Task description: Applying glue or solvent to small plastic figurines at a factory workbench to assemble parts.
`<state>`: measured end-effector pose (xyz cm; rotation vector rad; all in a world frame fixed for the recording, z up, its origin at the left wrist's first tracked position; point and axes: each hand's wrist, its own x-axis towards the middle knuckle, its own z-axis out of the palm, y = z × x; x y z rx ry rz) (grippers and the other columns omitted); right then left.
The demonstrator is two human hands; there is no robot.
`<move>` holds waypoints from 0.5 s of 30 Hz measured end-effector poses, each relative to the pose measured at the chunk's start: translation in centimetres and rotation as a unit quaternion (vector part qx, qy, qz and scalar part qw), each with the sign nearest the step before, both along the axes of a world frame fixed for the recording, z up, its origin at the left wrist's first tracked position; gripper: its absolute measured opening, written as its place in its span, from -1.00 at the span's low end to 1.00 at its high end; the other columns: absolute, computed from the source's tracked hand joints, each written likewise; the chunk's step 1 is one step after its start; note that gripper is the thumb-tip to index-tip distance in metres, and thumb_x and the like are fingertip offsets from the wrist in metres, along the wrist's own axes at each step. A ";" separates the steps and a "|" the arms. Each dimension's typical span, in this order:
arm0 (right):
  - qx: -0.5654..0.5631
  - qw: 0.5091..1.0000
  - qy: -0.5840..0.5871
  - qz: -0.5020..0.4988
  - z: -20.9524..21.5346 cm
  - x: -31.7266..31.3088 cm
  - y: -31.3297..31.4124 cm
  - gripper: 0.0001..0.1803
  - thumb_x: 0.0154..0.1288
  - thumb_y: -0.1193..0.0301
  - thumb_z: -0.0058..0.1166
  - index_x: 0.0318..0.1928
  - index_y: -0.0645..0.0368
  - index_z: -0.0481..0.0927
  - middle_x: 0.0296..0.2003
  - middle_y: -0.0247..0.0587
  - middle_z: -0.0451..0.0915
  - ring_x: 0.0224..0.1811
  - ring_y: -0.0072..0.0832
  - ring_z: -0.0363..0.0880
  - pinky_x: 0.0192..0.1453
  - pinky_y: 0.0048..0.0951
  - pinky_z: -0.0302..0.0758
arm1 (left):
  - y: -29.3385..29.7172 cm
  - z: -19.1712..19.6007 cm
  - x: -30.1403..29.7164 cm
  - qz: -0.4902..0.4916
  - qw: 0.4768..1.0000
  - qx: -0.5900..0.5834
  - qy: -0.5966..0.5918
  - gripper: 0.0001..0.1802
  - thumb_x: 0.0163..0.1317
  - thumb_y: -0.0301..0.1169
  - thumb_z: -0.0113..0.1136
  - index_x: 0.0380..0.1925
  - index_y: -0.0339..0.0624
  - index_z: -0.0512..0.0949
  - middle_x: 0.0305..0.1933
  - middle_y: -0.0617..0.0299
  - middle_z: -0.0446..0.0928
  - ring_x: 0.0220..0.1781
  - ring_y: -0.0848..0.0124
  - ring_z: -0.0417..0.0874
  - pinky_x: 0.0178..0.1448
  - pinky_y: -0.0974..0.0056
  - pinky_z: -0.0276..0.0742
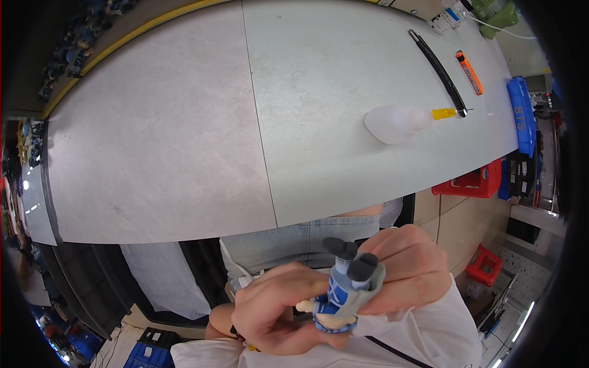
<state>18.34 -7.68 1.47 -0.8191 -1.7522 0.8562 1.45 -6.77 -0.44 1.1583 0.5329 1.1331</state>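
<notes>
Blue-and-grey, plastic-looking figurine (339, 293), dark feet (362, 267) uppermost; left fingers (288, 283), right fingers (408, 293) pinching it; loosened grip could drop it.

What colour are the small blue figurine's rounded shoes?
The rounded shoes are dark grey, clearest in the head view.

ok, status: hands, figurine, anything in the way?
Left hand and right hand both gripping figurine. Figurine off the table, dark feet toward table edge. Bottle on its side on table, apart from hands; no obstruction seen at figurine.
</notes>
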 end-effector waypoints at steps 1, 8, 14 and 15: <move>-0.030 0.999 -0.015 0.011 0.3 0.0 0.0 -0.88 -0.02 0.42 0.12 -0.48 0.22 0.55 -0.48 -0.20 0.43 -0.43 -0.40 0.42 -0.39 -0.46 0.45 | 0.1 0.1 0.1 -0.001 1.000 0.000 -0.001 -0.55 -0.31 -0.48 0.37 -0.41 -0.54 0.40 -0.48 -0.07 0.49 -0.52 0.31 0.53 -0.44 0.39 0.42; 0.019 0.998 0.030 -0.043 0.1 -0.4 -0.1 -0.88 -0.06 0.41 0.16 -0.47 0.18 0.56 -0.51 -0.23 0.45 -0.45 -0.42 0.41 -0.37 -0.46 0.45 | 0.0 0.6 0.3 0.014 1.000 0.009 -0.002 -0.58 -0.32 -0.50 0.36 -0.45 -0.54 0.41 -0.54 -0.08 0.49 -0.54 0.30 0.53 -0.46 0.39 0.42; 0.034 0.999 0.009 -0.006 -0.3 -0.1 0.1 -0.88 -0.02 0.40 0.12 -0.47 0.19 0.55 -0.51 -0.23 0.45 -0.47 -0.42 0.39 -0.39 -0.46 0.43 | 0.1 0.4 0.1 0.000 1.000 0.013 -0.006 -0.58 -0.29 -0.49 0.35 -0.43 -0.53 0.41 -0.53 -0.07 0.49 -0.54 0.29 0.54 -0.44 0.38 0.43; 0.057 0.998 0.026 -0.014 -0.5 -0.3 0.0 -0.87 0.00 0.39 0.10 -0.48 0.20 0.55 -0.50 -0.21 0.46 -0.47 -0.42 0.38 -0.40 -0.46 0.42 | 0.1 0.4 0.1 -0.004 1.000 0.011 -0.007 -0.58 -0.28 -0.48 0.35 -0.42 -0.53 0.41 -0.53 -0.07 0.49 -0.53 0.29 0.54 -0.44 0.37 0.44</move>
